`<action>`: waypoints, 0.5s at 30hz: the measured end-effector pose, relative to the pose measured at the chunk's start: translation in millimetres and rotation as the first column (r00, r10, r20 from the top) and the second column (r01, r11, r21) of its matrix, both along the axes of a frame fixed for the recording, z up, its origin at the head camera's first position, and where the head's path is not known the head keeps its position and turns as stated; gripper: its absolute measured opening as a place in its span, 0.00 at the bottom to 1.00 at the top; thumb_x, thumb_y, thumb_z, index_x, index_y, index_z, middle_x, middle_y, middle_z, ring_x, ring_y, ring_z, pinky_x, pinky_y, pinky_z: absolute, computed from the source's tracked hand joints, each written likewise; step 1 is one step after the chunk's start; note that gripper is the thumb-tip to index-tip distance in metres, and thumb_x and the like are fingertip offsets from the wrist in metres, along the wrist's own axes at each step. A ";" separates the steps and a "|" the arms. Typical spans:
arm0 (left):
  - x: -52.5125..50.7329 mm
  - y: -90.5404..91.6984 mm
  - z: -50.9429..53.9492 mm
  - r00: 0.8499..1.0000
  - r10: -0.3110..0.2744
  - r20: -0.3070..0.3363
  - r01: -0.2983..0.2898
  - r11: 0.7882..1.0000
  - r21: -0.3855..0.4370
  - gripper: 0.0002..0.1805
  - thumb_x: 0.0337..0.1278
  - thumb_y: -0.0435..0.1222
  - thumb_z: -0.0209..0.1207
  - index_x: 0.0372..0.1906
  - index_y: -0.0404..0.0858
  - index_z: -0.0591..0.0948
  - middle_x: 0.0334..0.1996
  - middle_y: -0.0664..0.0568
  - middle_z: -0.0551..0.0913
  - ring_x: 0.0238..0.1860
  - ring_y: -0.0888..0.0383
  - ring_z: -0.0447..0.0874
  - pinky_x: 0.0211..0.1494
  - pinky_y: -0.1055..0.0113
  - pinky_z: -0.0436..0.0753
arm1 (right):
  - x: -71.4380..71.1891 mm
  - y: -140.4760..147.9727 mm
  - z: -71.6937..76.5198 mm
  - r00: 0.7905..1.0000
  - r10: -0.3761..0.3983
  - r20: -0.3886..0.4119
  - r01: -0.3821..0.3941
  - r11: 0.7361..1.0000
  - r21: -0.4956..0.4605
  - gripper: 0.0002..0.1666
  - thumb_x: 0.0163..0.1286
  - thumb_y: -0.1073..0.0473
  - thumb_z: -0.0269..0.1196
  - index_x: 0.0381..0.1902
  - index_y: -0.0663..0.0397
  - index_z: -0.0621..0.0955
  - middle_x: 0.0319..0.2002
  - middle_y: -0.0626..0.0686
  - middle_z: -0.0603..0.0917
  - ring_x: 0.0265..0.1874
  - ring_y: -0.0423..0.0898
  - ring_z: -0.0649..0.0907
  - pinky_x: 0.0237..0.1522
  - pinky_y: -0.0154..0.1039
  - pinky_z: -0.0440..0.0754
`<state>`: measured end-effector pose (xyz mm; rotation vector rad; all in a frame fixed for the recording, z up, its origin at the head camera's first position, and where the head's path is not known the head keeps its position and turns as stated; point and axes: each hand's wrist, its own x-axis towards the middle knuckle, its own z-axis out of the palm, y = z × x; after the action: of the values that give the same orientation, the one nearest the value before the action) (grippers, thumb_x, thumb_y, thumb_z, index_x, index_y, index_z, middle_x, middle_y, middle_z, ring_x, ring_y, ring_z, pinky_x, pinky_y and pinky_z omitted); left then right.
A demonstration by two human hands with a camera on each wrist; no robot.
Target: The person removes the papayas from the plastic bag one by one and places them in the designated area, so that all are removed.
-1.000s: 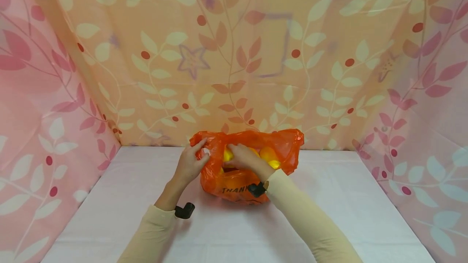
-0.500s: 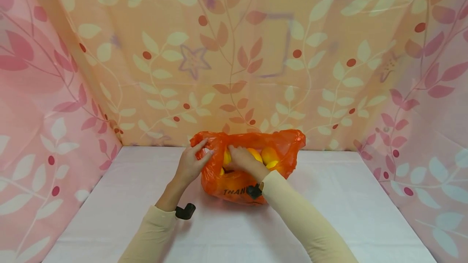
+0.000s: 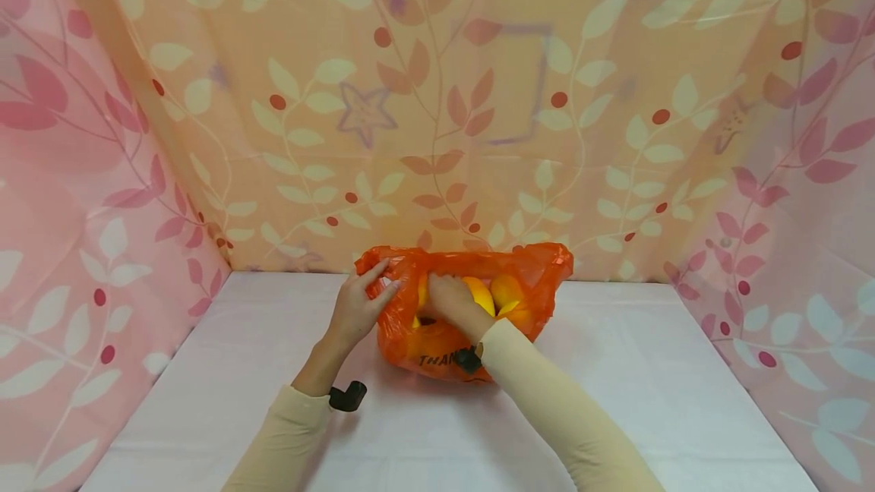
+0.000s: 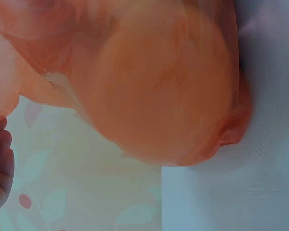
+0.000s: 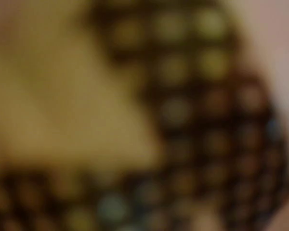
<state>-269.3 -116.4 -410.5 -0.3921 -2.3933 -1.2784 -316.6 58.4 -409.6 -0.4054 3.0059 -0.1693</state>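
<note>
An orange plastic bag (image 3: 403, 344) with dark lettering sits on the table, its mouth spread wide. Several rounded yellow and orange things (image 3: 506, 291) lie inside, like fruit. At the bag's left rim my left hand (image 3: 355, 308) pinches the plastic between thumb and fingers; the left wrist view has its curled fingers (image 4: 5, 166) at the bag's edge. The bulging bag side (image 4: 164, 86) fills much of that view. My right hand (image 3: 456, 301) reaches down into the bag, its fingertips hidden. Up close, the right wrist view gives only a blurred dark lattice (image 5: 192, 120).
A white-covered table (image 3: 615, 393) carries the bag near its far edge. Patterned curtains hang behind (image 3: 437, 97) and along both sides. Each wrist wears a small black camera, such as the left wrist's camera (image 3: 348, 396).
My right hand has moved a little left and deeper into the bag, uncovering more of the yellow things to its right. My left hand has stayed at the rim.
</note>
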 end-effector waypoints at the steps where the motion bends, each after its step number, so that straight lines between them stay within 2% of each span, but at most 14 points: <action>1: 0.0 0.3 0.1 1.000 0.000 -0.004 0.000 1.000 0.001 0.29 0.60 0.43 0.64 0.63 0.34 0.76 0.63 0.33 0.74 0.62 0.35 0.73 0.65 0.43 0.73 | 0.5 -0.3 0.3 1.000 -0.002 -0.005 0.002 1.000 0.000 0.35 0.60 0.43 0.69 0.58 0.57 0.74 0.49 0.58 0.84 0.52 0.56 0.81 0.62 0.49 0.76; 7: -0.1 1.1 -1.4 1.000 0.008 -0.008 -0.008 1.000 -0.009 0.29 0.60 0.43 0.64 0.63 0.33 0.76 0.63 0.32 0.74 0.63 0.36 0.73 0.66 0.44 0.72 | 3.1 -1.2 -1.4 0.999 -0.018 -0.033 0.017 0.999 -0.036 0.26 0.60 0.48 0.68 0.50 0.57 0.77 0.41 0.56 0.85 0.43 0.55 0.82 0.59 0.50 0.77; 15: -3.3 -0.6 -5.1 1.000 0.016 -0.023 -0.016 1.000 0.005 0.29 0.59 0.43 0.64 0.63 0.33 0.76 0.62 0.33 0.74 0.63 0.37 0.73 0.66 0.46 0.73 | 4.2 0.3 -0.2 0.997 -0.020 -0.072 0.017 0.999 -0.037 0.25 0.60 0.46 0.69 0.47 0.58 0.77 0.38 0.56 0.84 0.41 0.54 0.81 0.58 0.49 0.77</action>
<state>-272.6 -117.0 -415.6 -0.3833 -2.3690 -1.2664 -312.4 58.6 -409.8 -0.3957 3.0825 -0.2149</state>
